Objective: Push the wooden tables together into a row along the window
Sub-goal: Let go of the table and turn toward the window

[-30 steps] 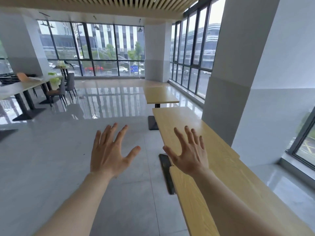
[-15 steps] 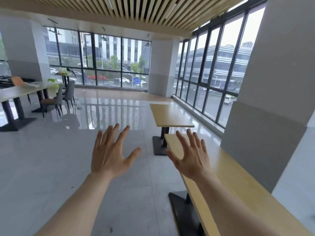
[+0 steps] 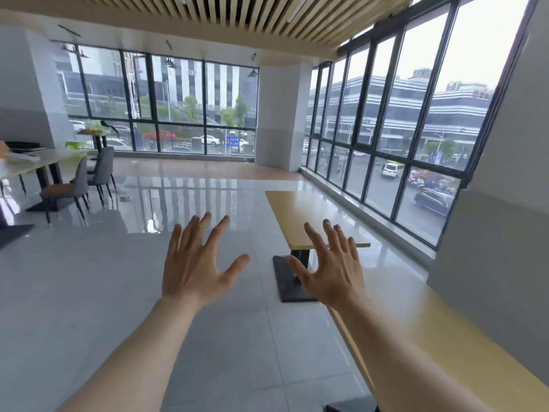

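Heading w/ left hand [image 3: 194, 267] & right hand [image 3: 334, 269] spread, empty, to far counter [image 3: 300, 215]; next: shove it back vs near counter [image 3: 451, 346].

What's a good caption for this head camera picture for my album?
Open hands, left and right, reach toward a wooden table standing apart by the window.
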A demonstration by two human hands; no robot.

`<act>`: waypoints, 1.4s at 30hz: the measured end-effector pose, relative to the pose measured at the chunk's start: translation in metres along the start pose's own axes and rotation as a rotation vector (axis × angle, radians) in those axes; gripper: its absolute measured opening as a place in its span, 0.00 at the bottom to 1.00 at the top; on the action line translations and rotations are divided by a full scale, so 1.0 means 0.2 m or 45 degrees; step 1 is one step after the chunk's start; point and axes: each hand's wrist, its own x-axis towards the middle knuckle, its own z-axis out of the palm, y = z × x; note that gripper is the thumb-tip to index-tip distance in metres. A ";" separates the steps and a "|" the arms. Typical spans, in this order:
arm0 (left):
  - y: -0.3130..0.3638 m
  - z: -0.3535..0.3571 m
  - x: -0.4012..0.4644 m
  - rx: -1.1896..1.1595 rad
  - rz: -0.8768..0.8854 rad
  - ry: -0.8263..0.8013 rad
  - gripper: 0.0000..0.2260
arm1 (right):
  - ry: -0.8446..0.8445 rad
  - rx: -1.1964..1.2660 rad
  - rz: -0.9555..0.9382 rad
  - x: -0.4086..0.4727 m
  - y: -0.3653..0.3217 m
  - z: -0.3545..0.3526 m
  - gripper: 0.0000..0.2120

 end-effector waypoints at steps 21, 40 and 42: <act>-1.27 1.75 2.82 0.004 -0.022 0.022 0.41 | -0.001 -0.017 -0.024 3.16 0.10 1.66 0.44; -2.22 3.46 5.36 -0.032 0.060 -0.029 0.40 | -0.007 0.023 0.098 5.93 0.40 3.16 0.43; -2.29 3.63 5.67 -0.032 0.056 -0.025 0.41 | -0.001 0.030 0.107 6.27 0.45 3.29 0.43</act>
